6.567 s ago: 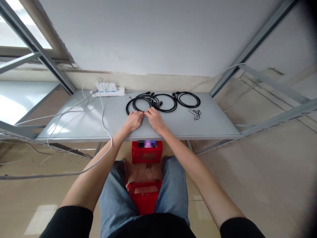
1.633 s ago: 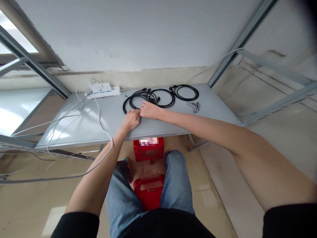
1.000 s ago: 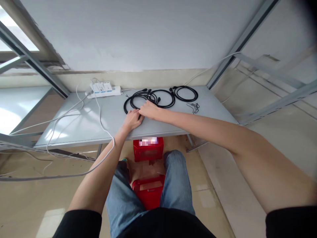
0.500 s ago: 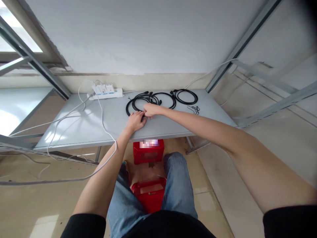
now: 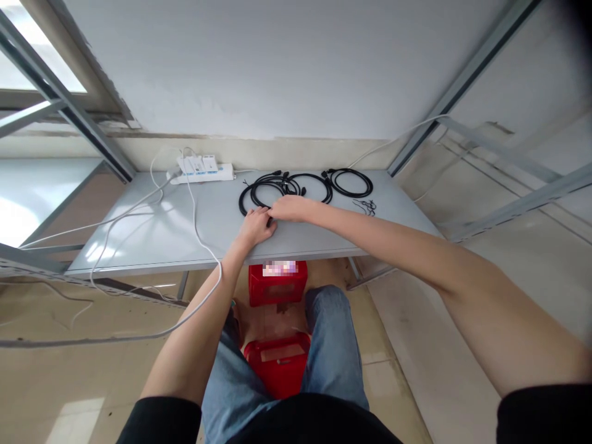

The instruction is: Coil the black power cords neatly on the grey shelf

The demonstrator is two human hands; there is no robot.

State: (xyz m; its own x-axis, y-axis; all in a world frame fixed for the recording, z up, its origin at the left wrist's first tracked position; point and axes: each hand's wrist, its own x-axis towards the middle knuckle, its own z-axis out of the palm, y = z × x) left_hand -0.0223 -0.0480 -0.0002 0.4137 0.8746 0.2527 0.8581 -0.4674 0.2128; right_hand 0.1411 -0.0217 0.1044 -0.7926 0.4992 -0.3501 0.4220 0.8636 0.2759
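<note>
At the near side of a coiled black cable (image 5: 242, 200), my left hand (image 5: 257, 227) is closed with its fingers bent over the coil. My right hand (image 5: 289, 208) meets it there, fingers pinched together; what they grip is hidden behind the hand. The coil lies flat on the grey shelf (image 5: 213, 237). A second black cable coil (image 5: 311, 176) touches it on the right, and a third black cable coil (image 5: 352, 182) lies beyond that. Several thin black ties (image 5: 366, 207) rest in a small tangle in front of the third coil.
A white power strip (image 5: 226, 172) with plugs stands at the back left. Its white cord (image 5: 197, 231) hangs over the shelf edge and crosses above my left forearm. Metal posts (image 5: 416, 142) flank the shelf. Red boxes (image 5: 277, 292) sit on the floor below, between my legs.
My right hand has turned slightly, its back now more upward and its fingers less visible. My left hand stays on the coil. The whole view has shifted a little.
</note>
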